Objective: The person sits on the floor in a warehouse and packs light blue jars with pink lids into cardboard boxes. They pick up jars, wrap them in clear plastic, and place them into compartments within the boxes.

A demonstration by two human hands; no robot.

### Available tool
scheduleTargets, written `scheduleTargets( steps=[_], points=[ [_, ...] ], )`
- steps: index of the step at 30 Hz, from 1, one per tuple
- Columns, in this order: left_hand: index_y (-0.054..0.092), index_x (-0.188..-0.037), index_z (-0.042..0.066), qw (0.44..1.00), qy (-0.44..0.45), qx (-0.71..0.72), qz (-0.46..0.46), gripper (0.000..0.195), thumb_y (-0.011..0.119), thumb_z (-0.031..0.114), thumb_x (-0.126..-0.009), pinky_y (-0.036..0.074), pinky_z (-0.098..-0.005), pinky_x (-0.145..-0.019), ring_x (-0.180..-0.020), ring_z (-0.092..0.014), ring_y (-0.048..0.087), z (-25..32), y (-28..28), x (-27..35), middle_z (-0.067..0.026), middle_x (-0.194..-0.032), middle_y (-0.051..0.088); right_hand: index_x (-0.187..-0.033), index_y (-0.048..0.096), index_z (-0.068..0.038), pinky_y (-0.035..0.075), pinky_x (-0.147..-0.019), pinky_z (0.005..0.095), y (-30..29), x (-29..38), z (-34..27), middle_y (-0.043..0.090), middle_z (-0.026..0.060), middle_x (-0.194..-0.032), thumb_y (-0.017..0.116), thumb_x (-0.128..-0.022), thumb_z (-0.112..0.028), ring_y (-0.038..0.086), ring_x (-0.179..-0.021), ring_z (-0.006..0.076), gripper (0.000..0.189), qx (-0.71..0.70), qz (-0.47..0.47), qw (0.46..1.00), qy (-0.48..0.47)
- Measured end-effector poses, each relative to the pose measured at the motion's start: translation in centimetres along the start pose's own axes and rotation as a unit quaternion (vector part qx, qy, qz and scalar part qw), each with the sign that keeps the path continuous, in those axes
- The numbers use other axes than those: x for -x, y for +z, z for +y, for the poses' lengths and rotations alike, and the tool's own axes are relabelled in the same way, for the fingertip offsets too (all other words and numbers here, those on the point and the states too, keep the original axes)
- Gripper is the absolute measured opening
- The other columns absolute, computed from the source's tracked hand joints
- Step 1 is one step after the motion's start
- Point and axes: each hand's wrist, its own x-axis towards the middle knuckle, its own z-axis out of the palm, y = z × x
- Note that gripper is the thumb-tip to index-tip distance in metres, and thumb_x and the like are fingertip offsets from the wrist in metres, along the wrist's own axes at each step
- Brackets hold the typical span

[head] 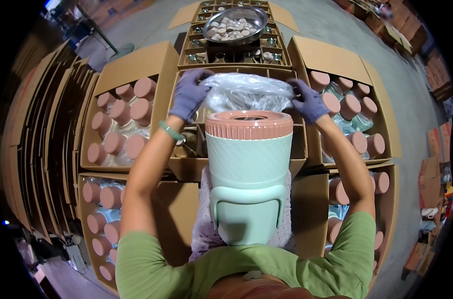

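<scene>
My left hand [191, 91], in a purple-grey knit glove, grips the left end of a clear plastic bag [248, 91]. The bag's right end is between the thumb and fingers of my right hand [309, 100], gloved alike. Stretched between both hands, the bag lies just beyond the pink rim of a mint-green plastic jug [248, 160]. This jug rests at my lap, its carrying handle [248, 195] towards me. Behind the jug and bag is a divided cardboard box [189, 162] holding glass bottles, partly hidden.
Open cartons at left [163, 82] and right [334, 59] hold several pink-capped containers in plastic. Two more cartons flank my lap. A metal bowl of pale round stoppers [232, 30] sits on a divided bottle box ahead. Flattened cardboard [43, 149] is stacked at far left.
</scene>
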Motion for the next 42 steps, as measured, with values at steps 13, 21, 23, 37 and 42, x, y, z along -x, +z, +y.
scheduleTargets(
  steps=[13,21,23,37,42],
  points=[
    [0.066,-0.103,-0.002,0.992,-0.025,0.121,0.031,0.022,0.068,0.016,-0.089,0.047,-0.0216,-0.068,-0.076,-0.007,0.056,12.6,-5.9,6.3,-0.0018,-0.084,0.064,-0.14,0.047,0.001,0.035,-0.112,0.0426,-6.1,7.0,-16.6,0.049,0.0204,-0.141,0.07,-0.076,-0.029,0.046,-0.133,0.0317,0.074,-0.161,0.108,0.956,-0.221],
    [0.069,-0.104,0.01,0.948,0.203,-0.245,-0.016,0.027,0.079,0.015,-0.08,0.05,-0.0282,-0.065,-0.068,-0.015,0.06,14.7,-6.7,2.7,-0.0047,-0.079,0.063,-0.136,0.052,-0.02,0.035,-0.108,0.0539,-4.4,0.4,-12.7,0.038,0.0207,-0.149,0.076,-0.07,-0.02,0.036,-0.139,0.0404,0.07,0.36,0.142,0.915,-0.111],
    [0.068,-0.103,0.012,0.936,0.183,-0.298,-0.039,0.024,0.076,0.014,-0.081,0.051,-0.0339,-0.067,-0.072,-0.023,0.061,11.3,-6.6,4.2,-0.008,-0.086,0.06,-0.136,0.05,-0.02,0.035,-0.107,0.0561,-3.5,1.3,-9.9,0.037,0.0191,-0.149,0.077,-0.069,-0.017,0.036,-0.138,0.0395,0.072,0.391,0.14,0.906,-0.087],
    [0.067,-0.093,0.009,0.952,0.22,0.152,-0.15,0.017,0.055,0.02,-0.088,0.035,-0.0577,-0.11,-0.101,-0.034,0.063,7.9,-6.3,22.6,-0.0112,-0.097,0.066,-0.087,0.061,-0.008,0.055,-0.072,0.042,-1.3,18.5,-10.8,0.058,0.0105,-0.088,0.07,-0.058,-0.012,0.062,-0.082,0.0315,0.031,0.119,0.069,0.909,-0.392],
    [0.066,-0.091,0.01,0.937,0.208,0.111,-0.257,0.012,0.059,0.018,-0.085,0.042,-0.0559,-0.101,-0.087,-0.033,0.061,7.3,-3.2,31.0,-0.0081,-0.088,0.062,-0.09,0.064,-0.008,0.053,-0.083,0.0493,1.1,23.4,-8.3,0.059,0.0113,-0.099,0.072,-0.067,-0.014,0.061,-0.095,0.034,0.025,0.062,0.111,0.9,-0.417]
  ],
)
